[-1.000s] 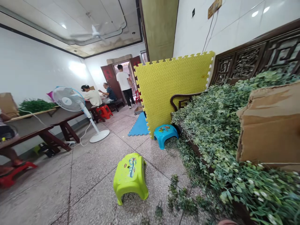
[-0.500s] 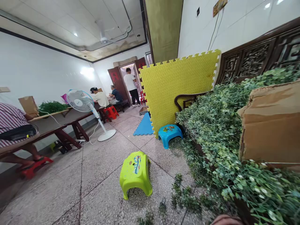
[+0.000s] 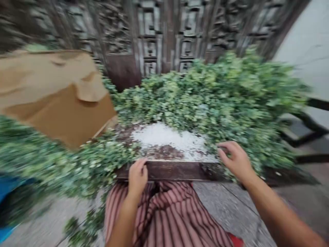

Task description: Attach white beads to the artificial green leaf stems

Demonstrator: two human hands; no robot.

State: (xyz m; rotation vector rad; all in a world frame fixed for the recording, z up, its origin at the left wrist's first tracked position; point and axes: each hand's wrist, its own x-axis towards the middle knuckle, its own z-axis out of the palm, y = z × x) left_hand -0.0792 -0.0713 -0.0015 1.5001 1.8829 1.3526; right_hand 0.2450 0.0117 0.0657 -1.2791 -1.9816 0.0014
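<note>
Before me stands a dark carved wooden bench (image 3: 177, 171), its seat heaped with leafy green sprigs (image 3: 203, 99). White bits (image 3: 164, 137) cover a bare stretch of the seat. My left hand (image 3: 138, 175) rests at the bench's front edge, fingers loosely bent, thumb apart, with nothing visible in it. At the right, my right hand (image 3: 235, 160) is held over the front of the greenery, thumb and fingers apart and nothing seen between them. Motion blur hides whether its fingertips touch the leaves.
A torn cardboard box (image 3: 64, 113) sits among the sprigs on the left. Part of a blue stool (image 3: 7, 192) shows at the left edge. Loose sprigs (image 3: 84, 223) lie on the floor. A dark armrest (image 3: 305, 133) stands at the right.
My view has swung right and down, from the room with the fan and green stool to the bench. Both my hands have come into view, and the cardboard now appears at left.
</note>
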